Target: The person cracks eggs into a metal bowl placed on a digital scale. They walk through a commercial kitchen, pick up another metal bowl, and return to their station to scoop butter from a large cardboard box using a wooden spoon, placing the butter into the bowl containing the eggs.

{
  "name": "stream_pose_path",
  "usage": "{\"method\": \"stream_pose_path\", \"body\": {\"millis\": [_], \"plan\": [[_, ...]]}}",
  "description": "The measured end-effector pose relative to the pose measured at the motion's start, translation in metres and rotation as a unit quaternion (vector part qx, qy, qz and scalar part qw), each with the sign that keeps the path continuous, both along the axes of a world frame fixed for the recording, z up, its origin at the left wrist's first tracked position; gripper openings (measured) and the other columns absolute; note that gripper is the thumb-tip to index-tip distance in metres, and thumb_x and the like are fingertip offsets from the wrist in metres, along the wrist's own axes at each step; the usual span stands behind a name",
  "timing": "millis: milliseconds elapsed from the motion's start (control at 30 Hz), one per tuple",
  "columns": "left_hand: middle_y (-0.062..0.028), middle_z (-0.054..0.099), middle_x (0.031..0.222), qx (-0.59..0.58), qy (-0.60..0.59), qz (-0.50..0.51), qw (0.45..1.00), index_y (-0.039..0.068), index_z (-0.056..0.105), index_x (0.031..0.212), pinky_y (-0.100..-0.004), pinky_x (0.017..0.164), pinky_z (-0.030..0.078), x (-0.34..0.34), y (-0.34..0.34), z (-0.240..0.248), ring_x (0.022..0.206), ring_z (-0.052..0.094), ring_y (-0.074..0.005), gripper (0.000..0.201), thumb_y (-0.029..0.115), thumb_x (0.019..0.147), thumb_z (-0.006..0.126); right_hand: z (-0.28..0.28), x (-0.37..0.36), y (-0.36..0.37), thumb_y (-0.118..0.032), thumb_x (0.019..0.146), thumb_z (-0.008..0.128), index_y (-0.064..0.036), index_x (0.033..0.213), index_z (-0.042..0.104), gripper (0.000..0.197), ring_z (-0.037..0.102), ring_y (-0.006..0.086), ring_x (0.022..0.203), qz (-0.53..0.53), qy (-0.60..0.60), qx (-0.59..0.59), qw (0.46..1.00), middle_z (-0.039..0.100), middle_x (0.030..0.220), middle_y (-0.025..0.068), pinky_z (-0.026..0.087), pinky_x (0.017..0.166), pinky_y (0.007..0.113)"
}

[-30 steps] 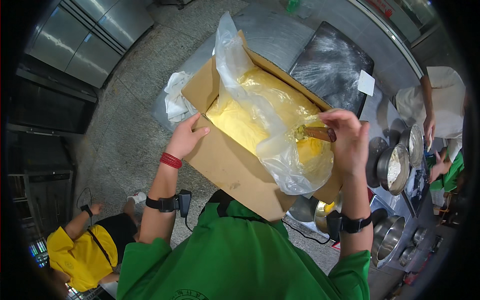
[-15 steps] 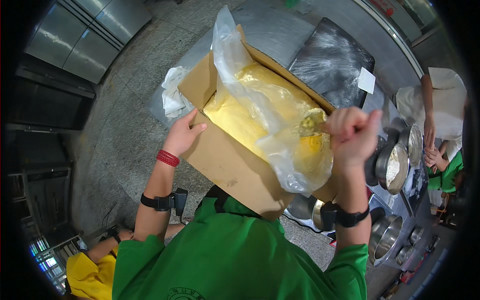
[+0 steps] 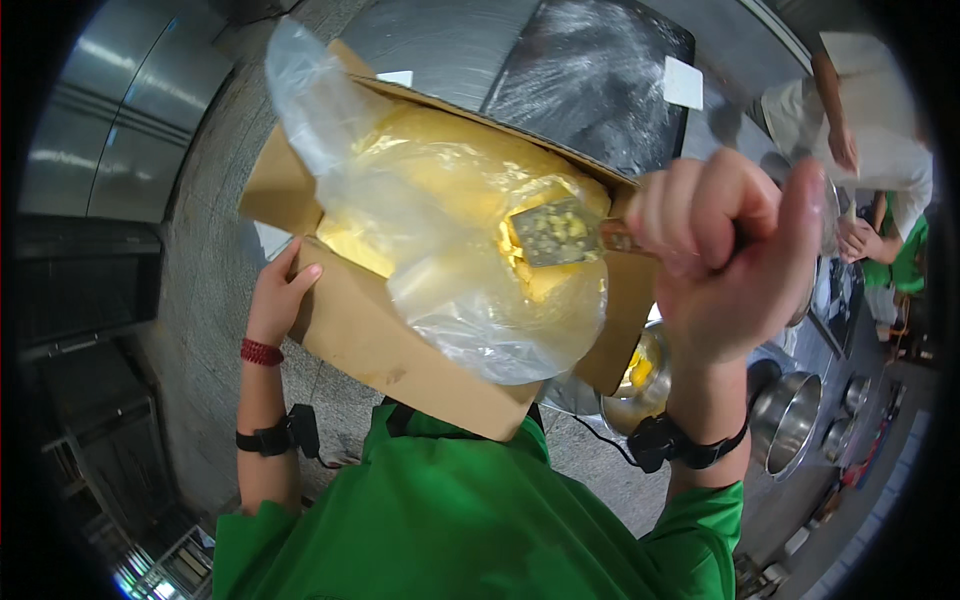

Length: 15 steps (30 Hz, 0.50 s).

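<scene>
In front of me a cardboard box [image 3: 375,335] holds a large block of yellow butter-like fat [image 3: 440,130], partly covered by a crumpled clear plastic bag [image 3: 440,260]. My left hand [image 3: 275,300] grips the box's left edge, its thumb lying over the cardboard. A scraper [image 3: 555,235] with a wide metal blade and a brown handle is in my right hand [image 3: 735,250], closed round the handle. Yellow crumbs stick to the blade, which is over a dug-out hollow at the block's right end. Whether the blade touches the fat I cannot tell.
Below the box's right end stands a metal bowl [image 3: 650,385] with yellow pieces. Another steel bowl [image 3: 785,425] sits farther right. Behind the box lies a dark, flour-dusted board [image 3: 590,80] with a white card [image 3: 683,82]. At the right, a person in white [image 3: 870,110] works nearby.
My right hand has risen closer to the camera, and the scraper's blade has come into clear view. The left hand keeps its hold on the box, while the whole view has shifted.
</scene>
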<state>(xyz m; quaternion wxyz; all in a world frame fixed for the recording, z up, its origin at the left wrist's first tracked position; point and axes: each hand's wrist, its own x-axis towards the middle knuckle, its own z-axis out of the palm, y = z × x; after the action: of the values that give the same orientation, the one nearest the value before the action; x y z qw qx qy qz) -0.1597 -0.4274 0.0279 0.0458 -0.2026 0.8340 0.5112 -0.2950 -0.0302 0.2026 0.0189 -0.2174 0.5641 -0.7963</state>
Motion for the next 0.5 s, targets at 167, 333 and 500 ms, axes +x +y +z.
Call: {"method": "stream_pose_path", "body": {"millis": [167, 333, 500], "plan": [[-0.0115, 0.060, 0.133, 0.009, -0.027, 0.003, 1.000, -0.004, 0.044, 0.145, -0.0298, 0.098, 0.047, -0.006, 0.007, 0.008, 0.115, 0.060, -0.0169, 0.058, 0.008, 0.093, 0.064, -0.010, -0.007, -0.004, -0.050, 0.106, 0.020, -0.0106, 0.060, 0.033, 0.062, 0.029, 0.0128, 0.049, -0.034, 0.014, 0.069, 0.997, 0.033, 0.052, 0.0005, 0.028, 0.050, 0.030], [-0.0113, 0.061, 0.133, 0.021, -0.042, 0.008, 0.999, -0.004, 0.043, 0.146, -0.0296, 0.098, 0.047, -0.008, 0.010, 0.011, 0.116, 0.059, -0.0161, 0.058, 0.008, 0.093, 0.064, -0.013, -0.009, -0.007, -0.041, 0.107, 0.032, -0.0061, 0.067, 0.041, 0.054, 0.033, 0.0114, 0.051, -0.018, 0.025, 0.065, 0.997, 0.039, 0.057, 0.0015, 0.026, 0.049, 0.029], [-0.0130, 0.060, 0.134, 0.028, -0.034, 0.013, 0.999, -0.007, 0.042, 0.145, -0.0304, 0.101, 0.046, -0.004, 0.003, 0.003, 0.118, 0.058, -0.0172, 0.060, 0.009, 0.093, 0.066, -0.021, -0.017, -0.003, -0.047, 0.102, 0.043, -0.0053, 0.066, 0.042, 0.055, 0.033, 0.0103, 0.052, -0.039, 0.058, 0.107, 0.992, 0.039, 0.058, 0.0005, 0.026, 0.049, 0.028]]}}
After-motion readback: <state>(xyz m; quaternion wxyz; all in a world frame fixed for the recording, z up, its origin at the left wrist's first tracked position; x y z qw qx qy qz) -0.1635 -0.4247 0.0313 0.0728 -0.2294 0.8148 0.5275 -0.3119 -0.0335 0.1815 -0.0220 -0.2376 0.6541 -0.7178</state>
